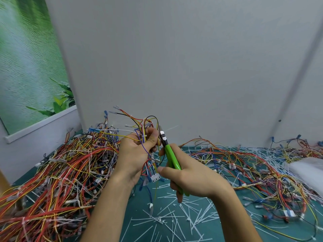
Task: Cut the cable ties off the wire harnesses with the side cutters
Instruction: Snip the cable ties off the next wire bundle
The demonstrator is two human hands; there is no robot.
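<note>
Hidden: we are failing to make out the cutters' [170, 154] blade tips, which are blurring beside the left thumb. Whether they are biting anything we cannot tell.
Harness [143, 127]: a loose bunch of red, yellow, white, purple and black wires is hanging mid-frame above the mat [138, 206], with a white plug [155, 178] dangling at 6 o'clock.
Left hand [138, 151]: curling round the harness.
Right hand [192, 179]: gripping the green handles, the head pointing to 11 o'clock.
Pile [61, 172]: lying at 8 o'clock.
Ties [174, 222]: white, lying scattered at 6 o'clock.
</note>
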